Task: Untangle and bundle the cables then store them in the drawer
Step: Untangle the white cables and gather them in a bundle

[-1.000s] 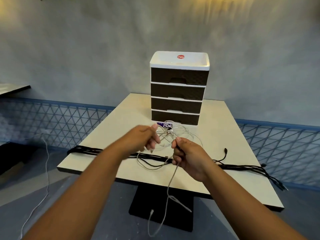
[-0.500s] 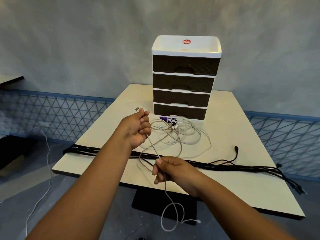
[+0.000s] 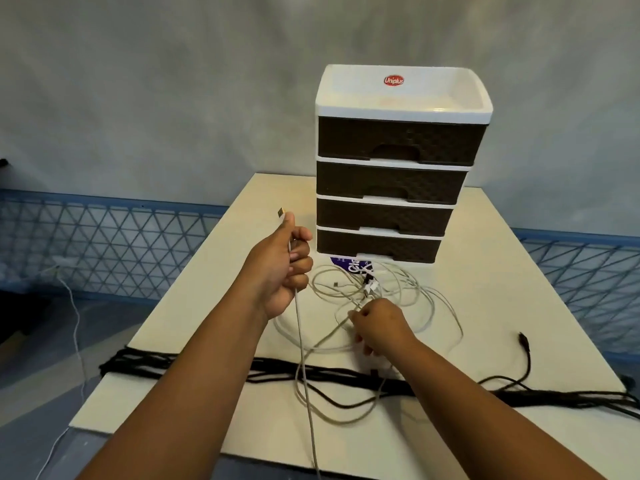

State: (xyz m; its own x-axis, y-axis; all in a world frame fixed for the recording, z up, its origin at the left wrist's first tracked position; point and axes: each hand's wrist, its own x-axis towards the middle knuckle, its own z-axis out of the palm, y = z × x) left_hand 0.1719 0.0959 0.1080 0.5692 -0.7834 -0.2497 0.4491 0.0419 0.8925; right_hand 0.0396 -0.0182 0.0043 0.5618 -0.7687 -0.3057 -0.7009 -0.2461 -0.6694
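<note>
A tangle of white cables [image 3: 408, 299] lies on the beige table [image 3: 485, 306] in front of a drawer unit [image 3: 398, 168] with several shut dark drawers. My left hand [image 3: 280, 268] grips one white cable near its USB plug [image 3: 281, 213], held up above the table; that cable runs down past the table's front edge. My right hand [image 3: 377, 323] pinches a strand at the near side of the tangle. A long bunch of black cables [image 3: 346, 372] lies across the table below both hands.
A purple packet [image 3: 349, 265] lies under the tangle by the bottom drawer. A loose black plug end [image 3: 523, 341] rests at the right. Another white cable [image 3: 74, 323] trails on the floor at the left. A blue lattice fence [image 3: 104, 244] runs behind the table.
My left hand has risen with the plug end. My right hand has moved forward from the table's front edge into the tangle. The view has shifted closer to the table.
</note>
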